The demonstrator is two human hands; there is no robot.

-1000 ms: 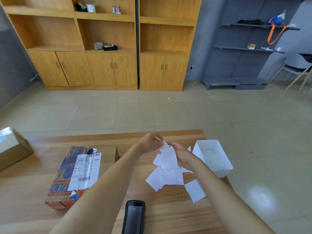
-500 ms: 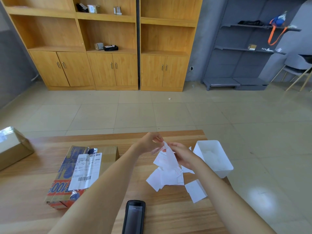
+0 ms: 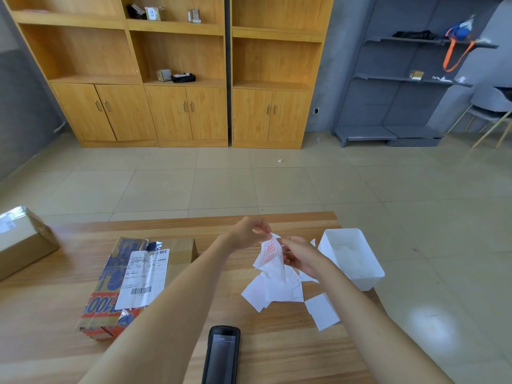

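The wooden counter carries all items. A taped cardboard parcel with a shipping label lies left of centre. A second cardboard box sits at the far left edge. A white plastic bin stands at the right edge. A black handheld scanner lies at the near edge. A pile of white paper sheets lies just left of the bin.

The red-printed sticker hangs above the pile, off the counter. The left hand pinches its top corner with fingers together. The right hand grips its right edge, fingers curled.
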